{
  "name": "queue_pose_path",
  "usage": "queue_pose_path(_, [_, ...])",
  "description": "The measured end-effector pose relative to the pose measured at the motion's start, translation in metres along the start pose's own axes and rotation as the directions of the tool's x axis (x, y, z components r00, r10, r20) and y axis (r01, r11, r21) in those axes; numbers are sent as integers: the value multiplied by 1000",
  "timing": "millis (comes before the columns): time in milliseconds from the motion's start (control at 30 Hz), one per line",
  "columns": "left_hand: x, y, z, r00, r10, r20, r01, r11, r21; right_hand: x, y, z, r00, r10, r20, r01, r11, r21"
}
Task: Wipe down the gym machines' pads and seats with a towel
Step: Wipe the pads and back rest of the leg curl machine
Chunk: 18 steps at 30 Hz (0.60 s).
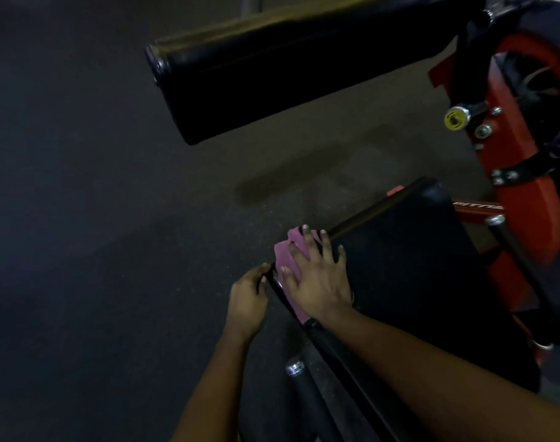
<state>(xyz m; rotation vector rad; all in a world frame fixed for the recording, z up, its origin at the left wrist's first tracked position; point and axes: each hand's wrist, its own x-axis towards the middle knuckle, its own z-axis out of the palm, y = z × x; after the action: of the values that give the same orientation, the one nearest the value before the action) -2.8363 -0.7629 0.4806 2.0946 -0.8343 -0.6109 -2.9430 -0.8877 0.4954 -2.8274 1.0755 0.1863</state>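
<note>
Dark rubber floor (pixel 97 218) spreads under the machine, dim and speckled, with a fainter patch near the middle. My right hand (pixel 317 279) lies flat with fingers spread, pressing the pink towel (pixel 296 247) onto the near corner of the black seat (pixel 416 266), where the cloth folds over the edge. My left hand (pixel 245 303) is just beside it, fingers curled round the seat's rim, bracing it as far as I can judge.

I'd say I'm partway through this seat. The towel sits at one corner, and most of the surface stretches away to the right toward the red frame (pixel 521 193). In this light I can't tell which parts are already clean. The long pad (pixel 288 68) above hangs well apart from the towel and looks like it is yet to be done, though that's a guess. Any other machines are out of view.

As for containers, I see no bucket, bottle or bin anywhere, so nothing to report inside one.
</note>
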Motion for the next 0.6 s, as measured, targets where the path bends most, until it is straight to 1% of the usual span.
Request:
queue_pose_path(100, [-1, -8, 9, 996, -12, -86, 8, 999, -44, 43, -3, -6, 998, -28, 59, 33, 997, -71])
queue_pose_path(167, [-1, -10, 12, 994, -16, -106, 12, 999, -44, 66, -9, -13, 991, -39, 131, 51, 994, -93])
queue_pose_path(200, [-1, -10, 13, 994, -18, -108, 13, 999, -40, 70, -10, -12, 989, -47, 142, 62, 993, -100])
queue_pose_path(233, [-1, -11, 13, 995, -18, -101, 15, 999, -37, 67, -9, -11, 991, -62, 122, 75, 992, -100])
queue_pose_path(333, [0, -13, 13, 996, -28, -90, 24, 999, -46, 26, 1, 2, 993, -105, -49, 102, 993, -61])
queue_pose_path(400, [0, -13, 14, 994, -43, -104, 38, 998, -52, -8, 8, 14, 984, -120, -134, 118, 993, -20])
queue_pose_path(500, [0, -12, 17, 992, -47, -118, 39, 997, -74, -25, 10, 23, 981, -111, -159, 112, 994, 0])
queue_pose_path(600, [-2, -14, 20, 990, -32, -138, 20, 996, -86, -4, 5, 15, 989, -98, -113, 95, 995, -33])
